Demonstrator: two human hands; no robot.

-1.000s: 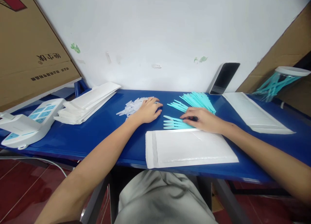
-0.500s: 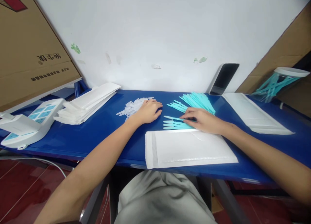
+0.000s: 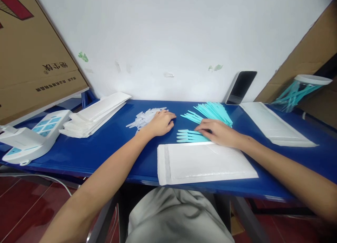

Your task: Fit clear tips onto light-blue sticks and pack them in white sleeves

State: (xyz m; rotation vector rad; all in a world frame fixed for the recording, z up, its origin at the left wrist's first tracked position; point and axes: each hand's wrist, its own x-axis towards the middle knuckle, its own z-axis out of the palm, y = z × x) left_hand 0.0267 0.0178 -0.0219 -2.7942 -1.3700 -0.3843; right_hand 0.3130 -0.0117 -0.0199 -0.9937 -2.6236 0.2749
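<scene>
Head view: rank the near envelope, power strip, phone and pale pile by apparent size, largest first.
Near envelope
Power strip
Phone and pale pile: too alike to rank; the left hand partly covers the pile.

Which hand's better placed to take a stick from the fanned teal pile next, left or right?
Probably the right hand: it is just in front of the fanned teal pile, while the left hand is farther off, by the translucent pieces.
</scene>
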